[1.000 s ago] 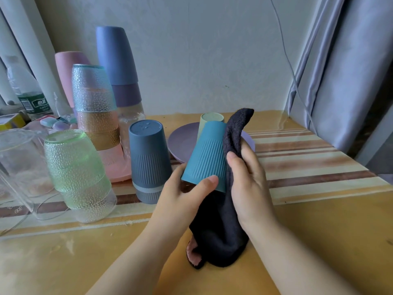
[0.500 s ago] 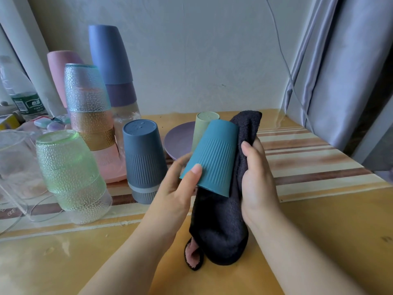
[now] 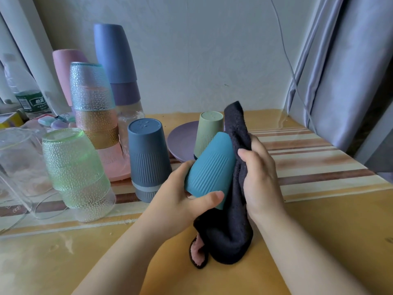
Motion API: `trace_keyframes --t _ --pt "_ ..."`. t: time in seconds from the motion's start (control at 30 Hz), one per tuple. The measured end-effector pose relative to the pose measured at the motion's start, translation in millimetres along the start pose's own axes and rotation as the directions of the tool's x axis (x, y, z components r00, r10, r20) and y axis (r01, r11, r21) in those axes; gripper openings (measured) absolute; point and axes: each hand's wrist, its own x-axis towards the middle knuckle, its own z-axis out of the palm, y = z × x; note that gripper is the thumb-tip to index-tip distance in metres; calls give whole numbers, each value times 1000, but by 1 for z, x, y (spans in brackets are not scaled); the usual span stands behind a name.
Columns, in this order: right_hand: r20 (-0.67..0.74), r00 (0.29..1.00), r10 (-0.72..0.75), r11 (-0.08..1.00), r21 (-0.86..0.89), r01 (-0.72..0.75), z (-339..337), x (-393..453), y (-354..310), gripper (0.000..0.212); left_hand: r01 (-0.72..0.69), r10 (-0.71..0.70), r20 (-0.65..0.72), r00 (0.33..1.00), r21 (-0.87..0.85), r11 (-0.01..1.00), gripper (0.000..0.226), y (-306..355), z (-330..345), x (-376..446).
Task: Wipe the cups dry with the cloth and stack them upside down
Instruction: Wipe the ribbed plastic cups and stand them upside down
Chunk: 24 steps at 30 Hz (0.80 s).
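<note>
While left hand (image 3: 180,201) grips teal cup (image 3: 210,165), right hand (image 3: 260,177) presses cloth (image 3: 231,235).

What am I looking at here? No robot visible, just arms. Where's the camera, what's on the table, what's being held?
There is no machine: a person works with bare hands, and the one wide-angle camera sits on their head, looking forward and down. That is why the arms enter from the bottom edge.

The left hand grips a teal ribbed cup, tilted with its base pointing up and away. The right hand holds a dark cloth against the cup's side; the cloth's lower end rests on the table.

Behind stand cups already turned upside down: a dark blue cup, a light green cup by a purple plate, a green glass stack, and taller stacks of glass and plastic cups near the wall. A water bottle stands far left.
</note>
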Motion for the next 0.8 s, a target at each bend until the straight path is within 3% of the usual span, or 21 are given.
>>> trace_keyframes --t 0.1,0.23,0.37,0.43,0.6,0.8 --pt "10 1000 27 996 85 -28 -8 5 -1 26 18 -19 102 995 5 1000 55 2 -7 -1" --pt "-5 993 119 945 307 -112 -12 9 -4 18 73 -36 197 980 -185 980 60 3 -10 -4" --pt "-29 966 256 840 502 -207 -12 8 -4 31 153 -77 198 977 -401 903 64 0 2 -5" --pt "-44 947 319 842 473 -261 -7 6 -2 38 155 -84 173 981 -458 875 66 -2 8 -5" --pt "6 941 337 899 294 -324 9 -8 4 26 101 -122 -7 992 -521 848 66 -2 7 -1" --pt "-12 966 260 961 97 -257 12 -8 2 31 -41 3 -173 985 -219 975 36 13 5 -5"
